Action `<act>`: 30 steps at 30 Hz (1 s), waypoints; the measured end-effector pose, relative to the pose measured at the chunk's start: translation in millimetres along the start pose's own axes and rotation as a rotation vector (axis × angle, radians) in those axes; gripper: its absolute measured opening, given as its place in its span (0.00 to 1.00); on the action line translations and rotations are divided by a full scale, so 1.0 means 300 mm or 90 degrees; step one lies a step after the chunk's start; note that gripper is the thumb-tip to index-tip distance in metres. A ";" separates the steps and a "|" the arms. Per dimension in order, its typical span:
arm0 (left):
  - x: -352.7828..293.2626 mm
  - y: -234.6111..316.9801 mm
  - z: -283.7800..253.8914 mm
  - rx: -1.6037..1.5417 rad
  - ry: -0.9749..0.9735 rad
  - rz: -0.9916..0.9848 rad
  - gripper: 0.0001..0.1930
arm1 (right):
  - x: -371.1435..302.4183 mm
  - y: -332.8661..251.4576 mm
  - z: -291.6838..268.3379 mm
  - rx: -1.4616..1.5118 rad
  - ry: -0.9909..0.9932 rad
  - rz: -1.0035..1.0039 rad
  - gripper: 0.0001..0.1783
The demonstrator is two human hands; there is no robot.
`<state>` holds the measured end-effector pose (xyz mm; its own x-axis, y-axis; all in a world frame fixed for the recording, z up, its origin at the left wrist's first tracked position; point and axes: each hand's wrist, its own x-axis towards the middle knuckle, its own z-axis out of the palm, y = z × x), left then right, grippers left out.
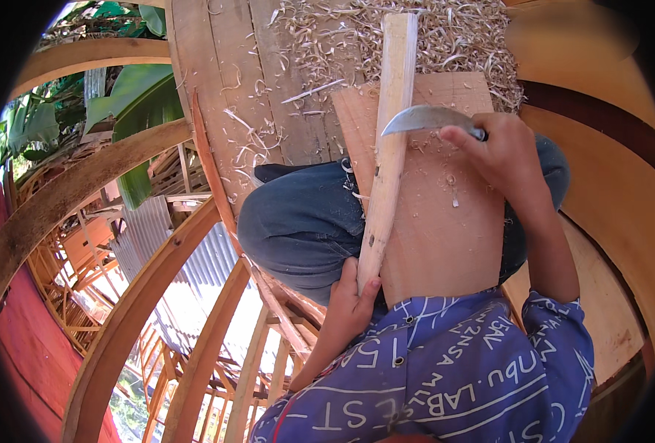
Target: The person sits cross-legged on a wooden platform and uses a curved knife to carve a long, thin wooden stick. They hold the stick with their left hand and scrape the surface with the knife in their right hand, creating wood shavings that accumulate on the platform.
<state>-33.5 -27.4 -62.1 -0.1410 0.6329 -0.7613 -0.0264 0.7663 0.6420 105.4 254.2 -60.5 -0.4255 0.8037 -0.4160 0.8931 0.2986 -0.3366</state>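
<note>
as far as one view allows a finding, the paring of the wooden strip (391,170) is judged part done. at far left, curved timber ribs (128,325) stand clear of the work. next, the plank floor (228,66) bears scattered curls beyond the bent trouser leg (298,229). the left hand (349,306) pinches the strip's lower end between thumb and fingers, close to the lap. the strip lies tilted over a broad board (445,221) resting across the legs; its upper end reaches past the board's far edge, over the heap of shavings (460,37). done, by judgement: the upper stretch shows pale, fairly even faces, and the heap suggests much wood removed. outstanding, by judgement: a dark mark and uneven edge on the lower stretch may call for further paring; the intended final shape is not shown, so the remaining share cannot be fixed. farther right, the curved knife (431,118) crosses the strip, tip near its left edge; contact between blade and wood cannot be confirmed. at right, the right hand (510,151) is wrapped round the handle, thumb extended toward the blade.
</note>
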 end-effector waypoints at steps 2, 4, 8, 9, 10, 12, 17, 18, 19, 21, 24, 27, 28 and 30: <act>0.013 0.000 -0.016 -0.014 -0.013 0.021 0.18 | -0.063 -0.015 0.032 0.041 -0.021 0.002 0.40; 0.012 0.011 -0.037 -0.058 -0.056 -0.017 0.19 | -0.096 -0.035 0.034 0.060 -0.045 -0.006 0.38; 0.002 0.009 -0.047 -0.162 -0.094 -0.029 0.21 | -0.118 -0.037 0.039 0.046 -0.003 -0.039 0.35; 0.002 0.001 -0.048 -0.166 -0.099 -0.022 0.21 | -0.114 -0.038 0.036 0.048 -0.002 -0.040 0.35; 0.004 -0.009 -0.052 -0.169 -0.104 -0.015 0.21 | -0.110 -0.036 0.034 0.051 0.000 -0.040 0.35; 0.005 -0.007 -0.054 -0.181 -0.112 -0.011 0.21 | -0.098 -0.024 0.022 0.030 0.002 -0.028 0.36; -0.001 0.013 -0.047 -0.146 -0.100 -0.015 0.21 | -0.056 0.021 0.037 -0.032 0.067 -0.029 0.41; -0.001 0.011 -0.045 -0.138 -0.095 -0.008 0.21 | -0.037 0.036 0.032 -0.034 0.082 -0.019 0.42; -0.001 0.008 -0.043 -0.129 -0.091 -0.002 0.21 | -0.022 0.047 0.028 -0.036 0.097 -0.007 0.42; -0.001 0.008 -0.047 -0.119 -0.096 -0.010 0.21 | 0.004 0.057 0.017 -0.065 0.095 0.000 0.43; -0.007 0.006 -0.052 -0.117 -0.097 -0.015 0.21 | 0.045 0.064 0.024 -0.082 0.122 -0.020 0.43; 0.009 -0.004 -0.050 -0.113 -0.093 0.026 0.21 | 0.078 0.075 0.029 -0.113 0.164 -0.026 0.44; 0.010 0.002 -0.051 -0.119 -0.095 0.020 0.21 | 0.092 0.076 0.028 -0.126 0.177 -0.030 0.44; 0.009 0.013 -0.056 -0.121 -0.102 -0.001 0.21 | 0.130 0.090 0.020 -0.145 0.187 -0.021 0.45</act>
<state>-50.7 -24.7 -60.1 0.0177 0.6534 -0.7568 -0.2149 0.7417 0.6354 112.2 290.3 -90.9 -0.4241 0.8952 -0.1368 0.9032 0.4071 -0.1359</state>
